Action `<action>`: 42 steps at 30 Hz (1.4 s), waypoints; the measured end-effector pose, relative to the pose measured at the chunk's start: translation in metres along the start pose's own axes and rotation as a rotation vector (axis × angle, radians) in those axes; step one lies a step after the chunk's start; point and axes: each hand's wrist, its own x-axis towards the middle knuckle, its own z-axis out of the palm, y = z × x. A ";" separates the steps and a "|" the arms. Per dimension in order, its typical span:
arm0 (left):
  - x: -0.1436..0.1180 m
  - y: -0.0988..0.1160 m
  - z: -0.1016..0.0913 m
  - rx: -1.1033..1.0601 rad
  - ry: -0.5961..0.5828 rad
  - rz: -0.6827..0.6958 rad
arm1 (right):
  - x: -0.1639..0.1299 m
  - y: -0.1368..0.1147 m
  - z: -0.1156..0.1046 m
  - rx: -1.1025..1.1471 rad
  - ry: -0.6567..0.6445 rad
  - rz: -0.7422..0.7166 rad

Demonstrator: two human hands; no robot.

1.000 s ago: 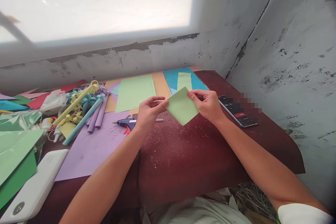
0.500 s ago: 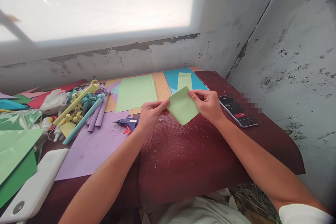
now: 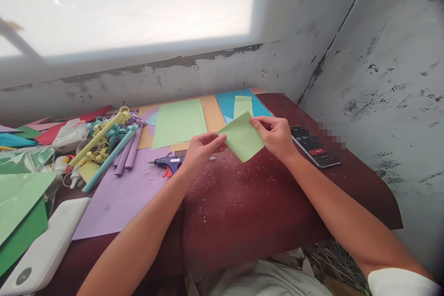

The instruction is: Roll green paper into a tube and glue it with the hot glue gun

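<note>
A small light green paper square (image 3: pixel 242 137) is held up over the dark red table (image 3: pixel 263 203), turned like a diamond. My left hand (image 3: pixel 202 149) pinches its left corner. My right hand (image 3: pixel 275 136) pinches its right corner. Both hands hover just above the table, near its far middle. A blue glue gun (image 3: pixel 169 163) lies on the table just left of my left hand.
A phone (image 3: pixel 314 145) lies right of my right hand. Green (image 3: pixel 180 122), orange and blue paper sheets (image 3: pixel 227 101) lie at the back. A purple sheet (image 3: pixel 121 194), rolled paper tubes (image 3: pixel 114 145) and a white box (image 3: pixel 45 245) fill the left side. Walls close the back and right.
The green square has risen slightly and shifted a little toward the far side. My left hand has moved right, closing on the paper's left corner.
</note>
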 end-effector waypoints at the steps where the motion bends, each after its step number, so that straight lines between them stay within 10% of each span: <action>1: 0.000 0.000 0.000 0.018 -0.019 -0.002 | 0.000 0.000 0.000 0.003 -0.002 -0.001; 14: 0.002 -0.005 -0.001 0.025 0.099 -0.041 | -0.004 -0.005 0.004 -0.006 0.047 -0.031; 42: -0.002 -0.011 0.010 0.022 -0.072 -0.114 | -0.004 0.002 0.009 -0.049 0.092 -0.072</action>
